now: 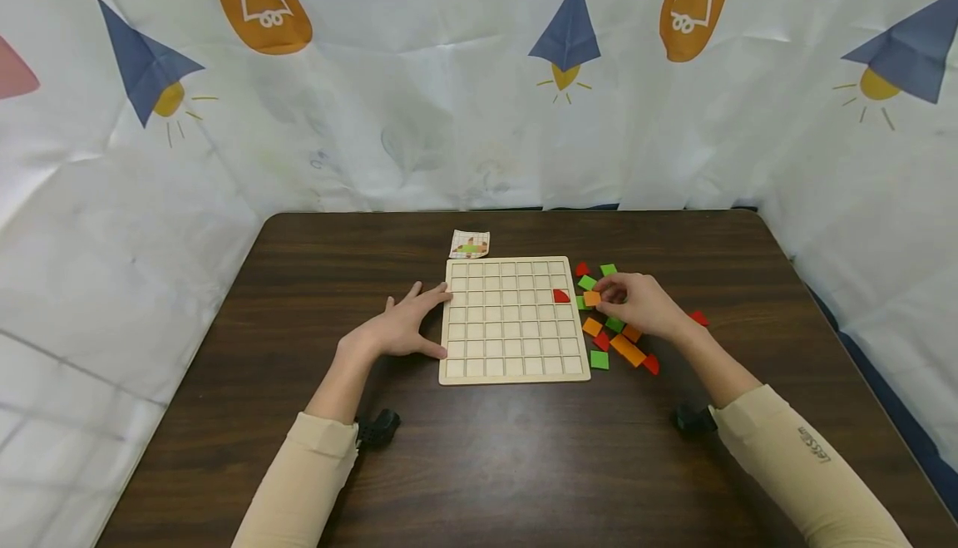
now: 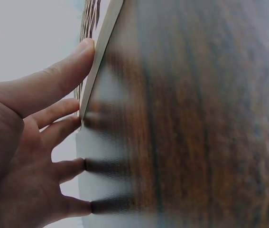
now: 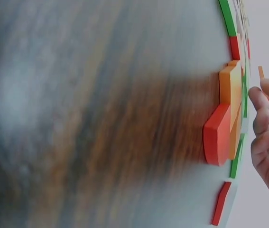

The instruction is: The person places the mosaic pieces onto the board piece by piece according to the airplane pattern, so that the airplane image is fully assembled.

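A pale wooden grid board (image 1: 512,343) lies on the table, with one red quarter-round block (image 1: 560,296) in a cell near its right edge. My left hand (image 1: 400,325) rests at the board's left edge, fingers spread, thumb and fingertips touching the rim; the left wrist view shows the thumb (image 2: 72,66) against that edge. Just right of the board, my right hand (image 1: 636,303) pinches a small orange square block (image 1: 592,298) between thumb and fingers, held over the scattered blocks. In the right wrist view only a thin orange edge (image 3: 261,71) of it shows.
Loose green, red and orange blocks lie right of the board, among them an orange rectangle (image 1: 627,350), a green square (image 1: 599,360) and a red piece (image 1: 651,364). A small picture card (image 1: 470,244) lies at the board's back left corner. Printed cloth (image 1: 449,116) hangs behind the table (image 1: 516,465).
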The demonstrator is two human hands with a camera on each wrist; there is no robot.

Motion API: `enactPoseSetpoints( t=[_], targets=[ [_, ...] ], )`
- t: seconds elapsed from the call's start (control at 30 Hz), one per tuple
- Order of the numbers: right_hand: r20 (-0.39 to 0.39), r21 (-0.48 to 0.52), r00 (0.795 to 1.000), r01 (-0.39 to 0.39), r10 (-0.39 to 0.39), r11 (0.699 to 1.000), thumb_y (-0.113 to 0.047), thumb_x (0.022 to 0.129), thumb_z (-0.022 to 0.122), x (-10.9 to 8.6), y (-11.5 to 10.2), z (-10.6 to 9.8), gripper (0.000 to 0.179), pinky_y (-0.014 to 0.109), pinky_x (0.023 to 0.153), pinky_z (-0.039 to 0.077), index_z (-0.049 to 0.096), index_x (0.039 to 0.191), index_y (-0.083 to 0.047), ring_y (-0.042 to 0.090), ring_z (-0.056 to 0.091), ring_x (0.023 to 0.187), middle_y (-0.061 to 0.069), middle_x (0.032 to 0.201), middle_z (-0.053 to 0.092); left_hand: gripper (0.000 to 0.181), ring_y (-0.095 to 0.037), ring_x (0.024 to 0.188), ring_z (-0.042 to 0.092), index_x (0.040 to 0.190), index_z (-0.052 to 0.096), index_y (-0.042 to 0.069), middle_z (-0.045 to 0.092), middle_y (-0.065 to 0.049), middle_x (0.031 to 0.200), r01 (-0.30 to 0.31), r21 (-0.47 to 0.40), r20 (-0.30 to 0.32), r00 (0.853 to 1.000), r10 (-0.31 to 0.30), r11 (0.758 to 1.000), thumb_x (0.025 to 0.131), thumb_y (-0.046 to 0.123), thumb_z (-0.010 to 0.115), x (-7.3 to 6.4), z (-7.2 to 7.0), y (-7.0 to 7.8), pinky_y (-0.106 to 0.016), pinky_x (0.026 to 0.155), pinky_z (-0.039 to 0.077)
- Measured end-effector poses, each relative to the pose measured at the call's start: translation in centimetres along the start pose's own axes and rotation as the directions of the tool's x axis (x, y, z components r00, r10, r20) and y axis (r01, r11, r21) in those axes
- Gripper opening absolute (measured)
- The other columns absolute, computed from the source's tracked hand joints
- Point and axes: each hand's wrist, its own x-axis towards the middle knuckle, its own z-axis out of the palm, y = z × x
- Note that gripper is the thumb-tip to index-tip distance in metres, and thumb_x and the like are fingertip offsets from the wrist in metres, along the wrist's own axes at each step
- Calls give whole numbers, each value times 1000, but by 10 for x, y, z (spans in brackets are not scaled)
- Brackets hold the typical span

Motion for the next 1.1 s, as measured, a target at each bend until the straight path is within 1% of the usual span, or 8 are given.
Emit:
enactPoseSetpoints(
  t=[0.17,0.37,0.63,0.8,0.9,1.1],
  targets=[
    [18,10,1000,7,-7,1000,-11,97,73,1,-3,3,25,34,67,54,70,120,-1,20,61,83,3,95,68,96,-43,154,-3,163,32,12,13,-10,171,-7,5,3,1000,7,1000,86,34,86,0,1,-1,-77,111,-4],
    [29,9,999,35,-35,999,-11,96,74,3,-7,8,23,34,69,54,71,117,-3,18,61,82,0,93,68,96,-42,155,-3,163,31,13,13,-9,171,2,9,9,1000,-3,1000,86,33,85,2,0,0,-76,112,-4],
    [56,22,998,36,-37,999,-12,96,72,6,-15,16,25,34,64,52,71,119,-4,19,59,77,1,93,67,96,-44,154,-1,162,33,12,14,-9,171,3,16,10,1000,-3,1000,86,33,86,1,-2,2,-77,112,-1],
    [58,26,997,57,-59,998,-12,96,73,7,-16,20,25,33,64,51,71,120,-5,17,59,77,0,93,67,95,-45,154,0,162,33,12,15,-10,171,-3,22,11,1000,3,1000,86,37,85,2,-2,1,-78,111,1],
    [61,30,996,56,-58,998,-13,95,75,8,-16,21,26,33,64,51,71,120,-5,17,59,77,-1,92,67,96,-45,154,1,162,34,13,15,-10,171,2,27,7,1000,-2,1000,86,41,85,2,-1,1,-79,110,1],
    [69,33,996,54,-56,998,-14,95,76,10,-21,21,28,34,66,52,72,120,-5,18,60,79,0,93,67,96,-44,154,2,161,34,12,16,-10,171,16,35,-2,1000,-16,999,85,40,86,4,-1,2,-79,110,2]
  ],
)
